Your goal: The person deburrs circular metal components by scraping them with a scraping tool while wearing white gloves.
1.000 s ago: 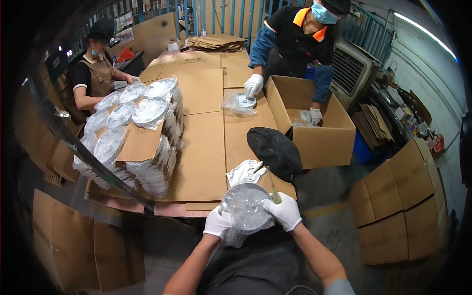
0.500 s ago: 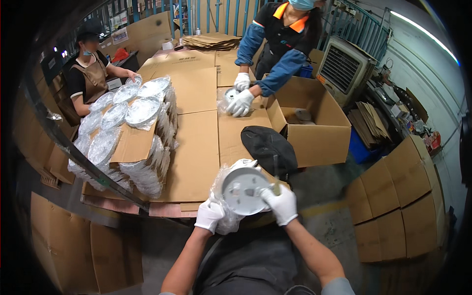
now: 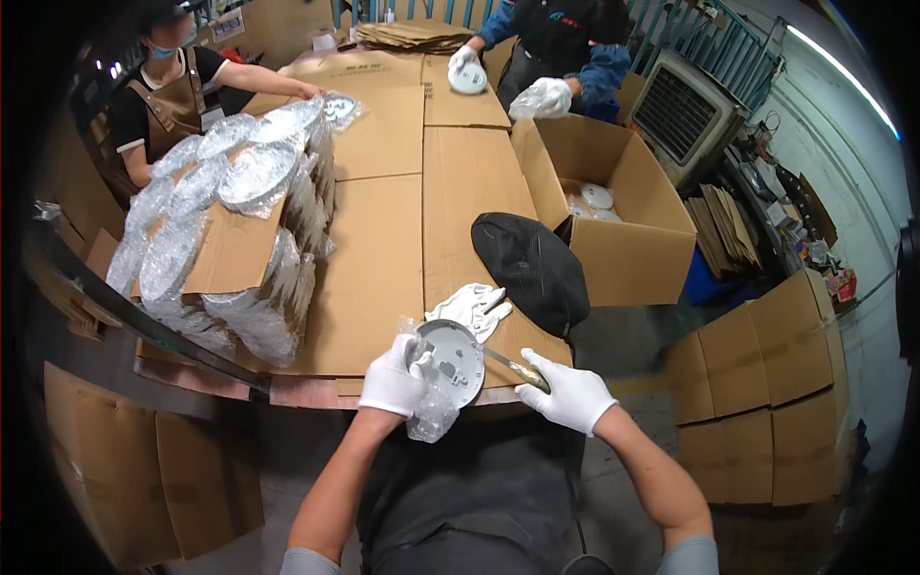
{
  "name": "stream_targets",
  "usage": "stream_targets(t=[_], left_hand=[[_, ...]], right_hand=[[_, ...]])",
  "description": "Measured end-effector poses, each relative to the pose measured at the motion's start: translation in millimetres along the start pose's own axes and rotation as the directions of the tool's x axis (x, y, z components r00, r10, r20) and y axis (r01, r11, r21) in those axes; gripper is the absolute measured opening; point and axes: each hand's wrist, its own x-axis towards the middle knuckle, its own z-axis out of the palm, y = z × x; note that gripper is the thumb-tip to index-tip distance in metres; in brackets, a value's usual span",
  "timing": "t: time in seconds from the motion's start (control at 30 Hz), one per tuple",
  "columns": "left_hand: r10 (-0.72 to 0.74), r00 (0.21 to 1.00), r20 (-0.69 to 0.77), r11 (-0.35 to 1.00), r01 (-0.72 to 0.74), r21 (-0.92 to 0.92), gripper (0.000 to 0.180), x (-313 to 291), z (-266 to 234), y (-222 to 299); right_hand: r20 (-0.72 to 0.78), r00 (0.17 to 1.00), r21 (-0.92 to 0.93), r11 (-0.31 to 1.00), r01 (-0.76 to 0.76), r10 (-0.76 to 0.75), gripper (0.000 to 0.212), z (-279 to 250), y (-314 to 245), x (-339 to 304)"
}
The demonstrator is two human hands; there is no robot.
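In front of me, my gloved left hand [image 3: 393,379] grips the left side of a round grey disc-shaped part [image 3: 466,356], which is tilted. Crumpled clear bubble wrap [image 3: 433,414] hangs around its left and lower edge. My gloved right hand [image 3: 570,393] is closed on a thin-bladed hand tool, perhaps a knife, with a brass-coloured handle [image 3: 531,376]. Its blade points left at the disc's rim; I cannot tell whether they touch. Beyond the disc lies a pair of white gloves [image 3: 468,305], with a black mesh cover [image 3: 529,270] to their right.
Wrapped discs [image 3: 257,174] are stacked on the cardboard-covered table [image 3: 374,287] at left, where one person reaches out. Across the table another person holds a grey disc [image 3: 468,79] and plastic wrap. An open carton [image 3: 628,264] stands right; a metal post [image 3: 125,305] crosses at left.
My right hand has moved right off the disc, and the tool's blade now shows. The disc has turned and shifted left. The far person's hands have parted, one lifting a disc.
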Motion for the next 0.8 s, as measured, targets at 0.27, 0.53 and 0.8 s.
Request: stream_targets(t=[0.27, 0.53, 0.8], left_hand=[[0.118, 0.981, 0.156, 0.975, -0.144, 0.17, 0.028, 24, -18, 17], [0.113, 0.963, 0.245, 0.959, -0.17, 0.228, 0.021, 34, -21, 36], [0.111, 0.952, 0.285, 0.985, -0.144, 0.096, 0.021, 47, -21, 15]], right_hand=[[0.11, 0.973, -0.298, 0.927, 0.227, -0.203, 0.033, -40, -29, 14], [0.298, 0.936, -0.344, 0.893, 0.289, -0.188, 0.026, -51, -48, 42], [0.47, 0.878, -0.325, 0.907, 0.268, -0.092, 0.024, -63, -59, 59]])
